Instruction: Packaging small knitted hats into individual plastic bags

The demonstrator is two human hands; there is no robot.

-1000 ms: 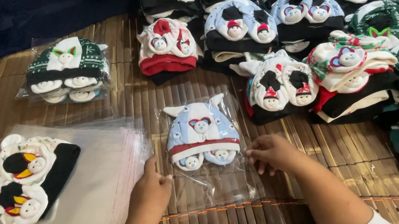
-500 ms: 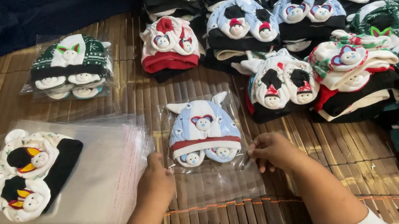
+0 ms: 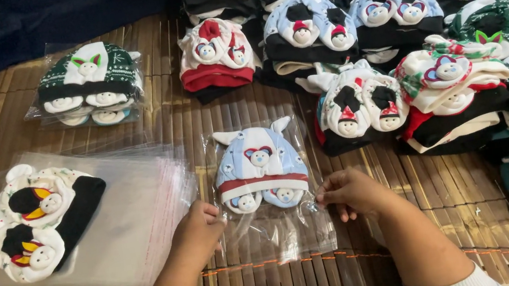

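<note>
Logging, largest first: bamboo mat [image 3: 208, 113]; stack of clear bags [image 3: 138, 231], left; light-blue baby hat set in its clear bag [image 3: 262, 176], centre; my left hand [image 3: 197, 232] and right hand [image 3: 345, 193] pinching that bag's side edges.

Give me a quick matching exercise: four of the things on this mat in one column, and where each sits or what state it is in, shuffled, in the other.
Things:
1. light blue baby hat set
2. green baby hat set
3. stack of clear bags
4. red and white hat

Places or states:
A. far left of the mat, sealed in its own bag
B. unbagged, at the left end of the hat piles
C. in a clear bag held at both sides by the left hand and right hand
D. lying flat under a white and black hat set

Pairs: 1-C, 2-A, 3-D, 4-B
</note>
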